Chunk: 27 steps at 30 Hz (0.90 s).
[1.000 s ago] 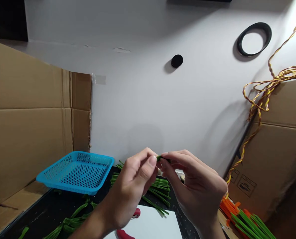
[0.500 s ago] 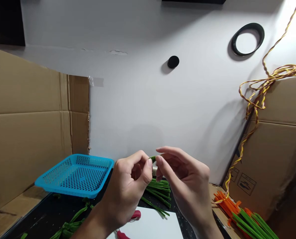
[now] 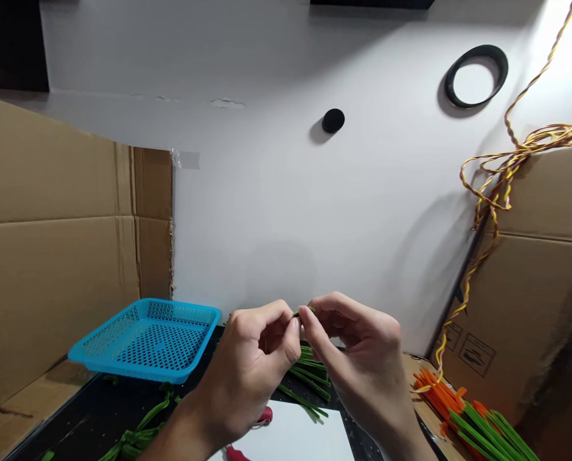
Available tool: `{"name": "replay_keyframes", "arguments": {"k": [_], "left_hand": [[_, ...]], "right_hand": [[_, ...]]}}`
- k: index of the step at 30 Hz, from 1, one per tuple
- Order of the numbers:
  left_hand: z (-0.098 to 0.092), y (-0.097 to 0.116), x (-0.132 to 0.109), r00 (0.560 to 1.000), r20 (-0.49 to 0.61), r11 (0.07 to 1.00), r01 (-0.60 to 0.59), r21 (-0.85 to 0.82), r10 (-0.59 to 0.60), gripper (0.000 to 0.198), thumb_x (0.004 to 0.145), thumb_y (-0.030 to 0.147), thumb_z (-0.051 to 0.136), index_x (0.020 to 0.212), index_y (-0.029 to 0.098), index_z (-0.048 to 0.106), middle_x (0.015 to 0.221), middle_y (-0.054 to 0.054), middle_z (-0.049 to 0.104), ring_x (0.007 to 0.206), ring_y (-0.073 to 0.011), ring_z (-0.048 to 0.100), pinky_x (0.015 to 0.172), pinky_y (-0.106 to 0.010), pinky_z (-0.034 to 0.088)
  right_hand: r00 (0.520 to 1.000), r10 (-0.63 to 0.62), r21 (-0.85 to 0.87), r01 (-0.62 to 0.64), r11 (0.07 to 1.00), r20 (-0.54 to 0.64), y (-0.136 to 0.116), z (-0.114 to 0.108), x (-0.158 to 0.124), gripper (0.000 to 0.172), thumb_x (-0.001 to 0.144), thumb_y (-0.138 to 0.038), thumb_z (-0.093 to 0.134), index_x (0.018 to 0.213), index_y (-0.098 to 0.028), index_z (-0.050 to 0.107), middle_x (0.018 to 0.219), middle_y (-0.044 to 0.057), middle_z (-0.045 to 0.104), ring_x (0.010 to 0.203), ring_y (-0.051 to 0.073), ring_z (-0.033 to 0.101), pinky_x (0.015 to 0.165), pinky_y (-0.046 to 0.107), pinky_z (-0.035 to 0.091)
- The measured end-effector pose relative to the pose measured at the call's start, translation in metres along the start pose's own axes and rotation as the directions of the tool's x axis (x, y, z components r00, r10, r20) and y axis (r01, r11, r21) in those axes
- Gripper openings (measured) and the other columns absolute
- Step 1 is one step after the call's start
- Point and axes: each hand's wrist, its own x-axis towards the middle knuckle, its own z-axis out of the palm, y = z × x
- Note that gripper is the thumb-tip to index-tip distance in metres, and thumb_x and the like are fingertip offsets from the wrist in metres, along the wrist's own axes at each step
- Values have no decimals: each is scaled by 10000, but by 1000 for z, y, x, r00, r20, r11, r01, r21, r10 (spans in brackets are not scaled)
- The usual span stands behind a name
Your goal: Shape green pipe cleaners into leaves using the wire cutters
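Note:
A short bit of green pipe cleaner [image 3: 296, 314] shows at the fingertips of both hands, mostly hidden by them. My left hand [image 3: 254, 358] pinches it between thumb and index finger. On its other side my right hand [image 3: 360, 352] pinches too, and the fingertips nearly touch. Below and behind the hands lies a bundle of green pipe cleaners [image 3: 309, 378], with some ends over a white board [image 3: 295, 435]. A red-handled tool [image 3: 265, 417], perhaps pliers, rests on the board, partly hidden by my left wrist.
A blue perforated basket [image 3: 155, 342] stands at the left on the black table. Twisted green pieces [image 3: 134, 442] lie in front of it. Orange strands [image 3: 437, 390] and green strands [image 3: 487, 435] are at the right. Cardboard [image 3: 50, 256] walls both sides; yellow twisted wire [image 3: 468, 288] hangs right.
My right hand has shifted slightly down and its raised index finger has curled in to the thumb. The two hands' fingertips are closer together.

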Motion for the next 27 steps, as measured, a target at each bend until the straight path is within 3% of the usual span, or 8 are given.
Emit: {"name": "replay_keyframes", "arguments": {"k": [6, 11, 14, 18, 22, 27], "left_hand": [[3, -2, 1, 983, -86, 956, -135, 261, 162, 365, 1033, 283, 474, 684, 194, 417, 632, 54, 360, 585, -101, 321, 555, -268, 283], [-1, 3, -2, 982, -72, 949, -148, 277, 174, 394, 1066, 315, 445, 693, 204, 387, 630, 54, 378, 572, -99, 336, 535, -252, 311], [-4, 2, -4, 975, -77, 931, -176, 320, 210, 348, 1081, 324, 465, 754, 206, 485, 648, 56, 426, 573, -98, 387, 533, -239, 346], [-8, -7, -2, 904, -129, 860, -334, 385, 409, 67, 1055, 251, 563, 1098, 232, 610, 816, 49, 607, 581, -76, 489, 546, -218, 418], [-14, -13, 3, 830, 5, 772, -521, 364, 558, 175, 1052, 125, 559, 1162, 234, 641, 948, 7, 717, 693, -86, 610, 613, -217, 485], [-20, -14, 3, 878, -44, 845, -443, 299, 476, 166, 1059, 131, 572, 1127, 225, 691, 923, -10, 737, 733, -107, 637, 660, -246, 514]], "right_hand": [[997, -66, -153, 61, 986, -28, 4, 3, -2, 242, 960, -299, 670, 743, -191, 669, 606, -13, 608, 515, 102, 511, 491, 216, 444], [1000, 8, -70, -7, 998, 14, 1, 0, -3, 246, 969, -343, 675, 777, -191, 700, 657, 14, 667, 568, 126, 576, 526, 226, 483], [997, 72, 53, -73, 996, 25, -4, -3, -2, 276, 954, -374, 704, 750, -188, 707, 605, -4, 609, 528, 114, 522, 486, 222, 437], [977, 203, 170, -210, 963, 58, -5, -6, 1, 305, 897, -403, 779, 710, -176, 697, 555, -37, 504, 482, 88, 415, 447, 219, 359], [965, 246, 246, -262, 933, 94, -1, -7, 3, 379, 917, -471, 756, 699, -177, 661, 552, -42, 485, 488, 87, 397, 449, 223, 342], [950, 260, 301, -302, 905, 173, 2, -7, 5, 382, 917, -489, 765, 714, -188, 647, 543, -47, 495, 488, 91, 407, 463, 237, 329]]}}
